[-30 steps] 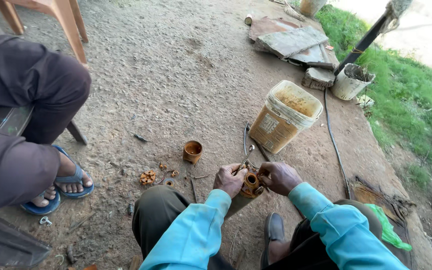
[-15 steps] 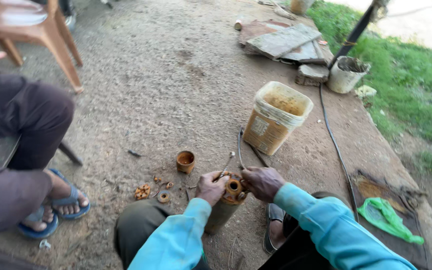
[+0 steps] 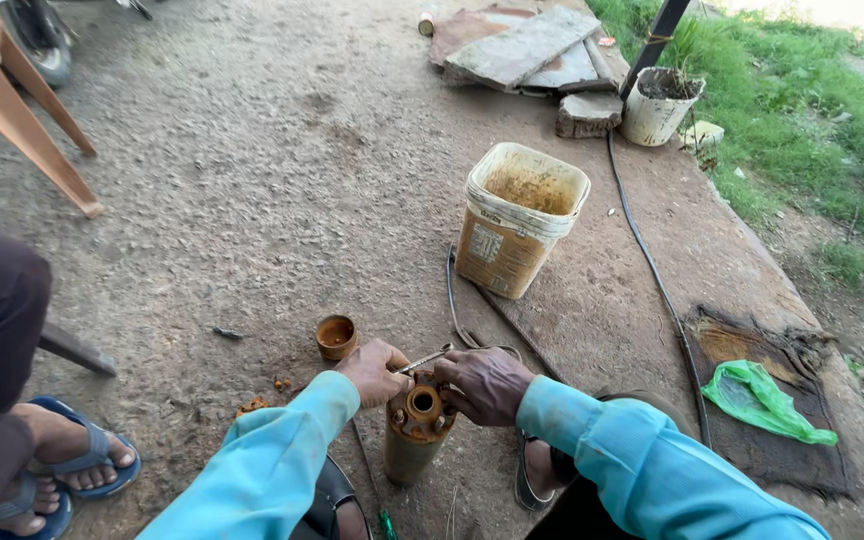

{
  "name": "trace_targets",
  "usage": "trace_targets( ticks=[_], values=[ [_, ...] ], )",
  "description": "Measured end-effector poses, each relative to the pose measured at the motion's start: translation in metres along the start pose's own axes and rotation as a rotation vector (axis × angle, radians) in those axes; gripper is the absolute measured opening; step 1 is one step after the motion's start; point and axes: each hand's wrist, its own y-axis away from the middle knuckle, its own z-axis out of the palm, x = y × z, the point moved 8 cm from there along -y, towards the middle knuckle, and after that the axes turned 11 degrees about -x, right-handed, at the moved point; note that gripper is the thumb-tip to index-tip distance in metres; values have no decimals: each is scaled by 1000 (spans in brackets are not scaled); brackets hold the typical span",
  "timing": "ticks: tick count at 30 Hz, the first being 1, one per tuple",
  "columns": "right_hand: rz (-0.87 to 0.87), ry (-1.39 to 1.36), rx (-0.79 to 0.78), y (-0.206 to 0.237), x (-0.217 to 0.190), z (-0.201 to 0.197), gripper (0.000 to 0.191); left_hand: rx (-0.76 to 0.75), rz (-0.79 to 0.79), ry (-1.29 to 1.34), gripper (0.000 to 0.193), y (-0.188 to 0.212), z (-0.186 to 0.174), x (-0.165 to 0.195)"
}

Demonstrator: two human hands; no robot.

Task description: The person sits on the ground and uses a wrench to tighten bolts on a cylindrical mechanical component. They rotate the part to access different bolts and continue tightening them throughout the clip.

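Gravelly ground is spreading under a small rusty cup (image 3: pixel 336 336), the left hand (image 3: pixel 374 371) gripping a thin metal tool (image 3: pixel 425 358), which wants steadying, over the rusty upright cylinder (image 3: pixel 416 427) the right hand (image 3: pixel 487 385) is clasping.

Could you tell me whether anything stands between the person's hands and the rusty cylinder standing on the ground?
Nothing visible does. The left hand and right hand already rest against the top of the rusty cylinder, with a thin metal tool held across it between them.
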Motion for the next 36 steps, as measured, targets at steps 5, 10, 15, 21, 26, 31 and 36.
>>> trace_targets(
  ticks=[5, 10, 15, 21, 26, 31, 36],
  values=[
    [233, -91, -207, 0, 23, 25, 25, -146, 41, 1, 33, -31, -1, -19],
    [116, -179, -177, -1, 16, 15, 27, -197, 115, 7, 35, -46, 4, -33],
    [150, -93, -294, -5, 25, 20, 28, -201, 141, 27, 34, -49, 7, -39],
    [117, -224, -295, -8, 27, 24, 27, -208, 171, 72, 33, -47, 6, -40],
    [-22, -242, -203, -11, 19, 11, 36, -185, 116, 80, 33, -40, 4, -39],
    [73, -236, -272, -15, 23, 16, 28, -159, 56, 91, 32, -32, 2, -34],
    [-155, -319, -86, -8, 11, 4, 33, -129, 39, 68, 32, -25, 3, -29]
  ],
)
